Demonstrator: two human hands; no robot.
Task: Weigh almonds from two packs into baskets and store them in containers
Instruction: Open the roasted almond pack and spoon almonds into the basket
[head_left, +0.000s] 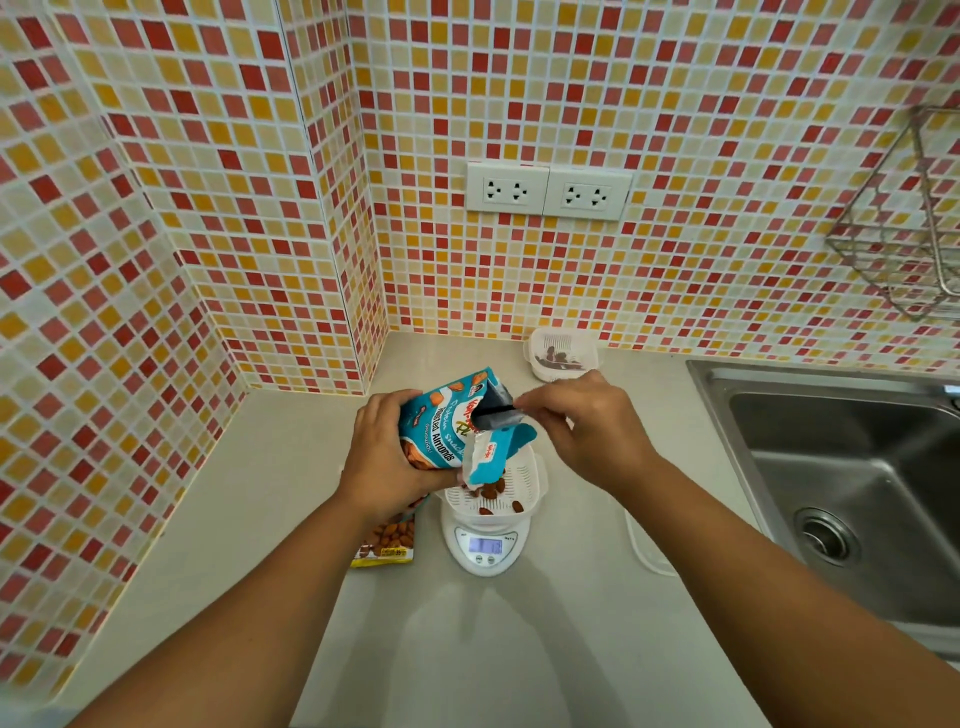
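Observation:
My left hand (382, 457) grips a blue almond pack (447, 421) by its side, tilted mouth-down over a white slotted basket (527, 475). My right hand (592, 426) pinches the pack's torn top corner. A few almonds (493, 491) lie in the basket, which sits on a white digital scale (485, 545) with a lit display. A second almond pack (387, 540), orange and brown, lies flat on the counter under my left wrist, partly hidden.
A clear lidded container (561, 353) with dark almonds inside stands near the back wall. A steel sink (852, 478) fills the right side. A wire rack (914, 228) hangs on the tiled wall at right. Two wall sockets (548, 191) sit above the counter.

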